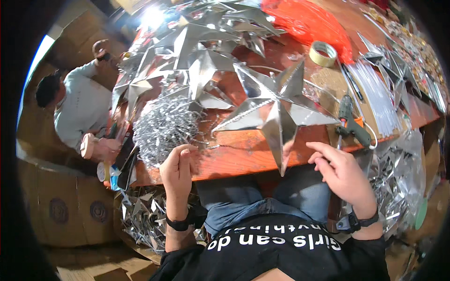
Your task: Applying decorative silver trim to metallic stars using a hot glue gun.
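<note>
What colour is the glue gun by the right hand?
Dark green glue gun with an orange trigger, seen in the head view.

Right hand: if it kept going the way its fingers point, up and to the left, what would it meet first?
Most likely the lower point of the large silver star lying on the orange table. The right hand has its fingers aimed up-left toward it, though depth is hard to judge here.

We note a long, reddish-brown wooden worktable (pixel 243 157) under a bright glare of light (pixel 152 16) at its far end. Brown cardboard boxes (pixel 65 210) line the left side over a wooden floor (pixel 93 267).
</note>
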Action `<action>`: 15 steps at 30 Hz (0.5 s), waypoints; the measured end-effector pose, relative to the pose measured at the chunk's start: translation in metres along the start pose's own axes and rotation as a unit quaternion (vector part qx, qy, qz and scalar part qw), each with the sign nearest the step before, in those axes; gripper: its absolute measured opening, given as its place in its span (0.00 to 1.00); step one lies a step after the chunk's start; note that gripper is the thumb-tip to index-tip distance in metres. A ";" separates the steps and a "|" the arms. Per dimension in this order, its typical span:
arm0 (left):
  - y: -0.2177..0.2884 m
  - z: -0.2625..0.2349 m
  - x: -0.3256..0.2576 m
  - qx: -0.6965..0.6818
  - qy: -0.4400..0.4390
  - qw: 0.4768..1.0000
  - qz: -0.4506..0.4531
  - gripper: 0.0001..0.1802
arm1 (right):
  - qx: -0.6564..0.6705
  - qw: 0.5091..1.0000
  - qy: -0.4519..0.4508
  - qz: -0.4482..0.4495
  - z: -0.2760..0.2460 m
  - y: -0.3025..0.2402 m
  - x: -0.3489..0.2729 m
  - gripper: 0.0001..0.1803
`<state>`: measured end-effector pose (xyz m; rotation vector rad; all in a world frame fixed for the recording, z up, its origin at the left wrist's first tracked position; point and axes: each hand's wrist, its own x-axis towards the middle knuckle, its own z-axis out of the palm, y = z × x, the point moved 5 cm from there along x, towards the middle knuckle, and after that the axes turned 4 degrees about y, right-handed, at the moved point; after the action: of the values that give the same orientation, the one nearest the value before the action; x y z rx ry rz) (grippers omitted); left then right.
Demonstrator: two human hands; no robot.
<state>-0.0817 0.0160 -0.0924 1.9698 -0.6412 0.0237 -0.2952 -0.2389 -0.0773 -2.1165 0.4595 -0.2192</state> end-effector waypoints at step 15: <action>0.035 -0.015 0.086 0.329 0.086 0.914 0.221 0.11 | -0.213 0.949 -0.227 -0.058 0.029 -0.062 0.022 0.23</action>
<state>-0.0198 -0.0196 -0.0312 2.3706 -1.0448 0.7744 -0.2507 -0.1940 -0.0420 -2.5219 0.1096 0.3288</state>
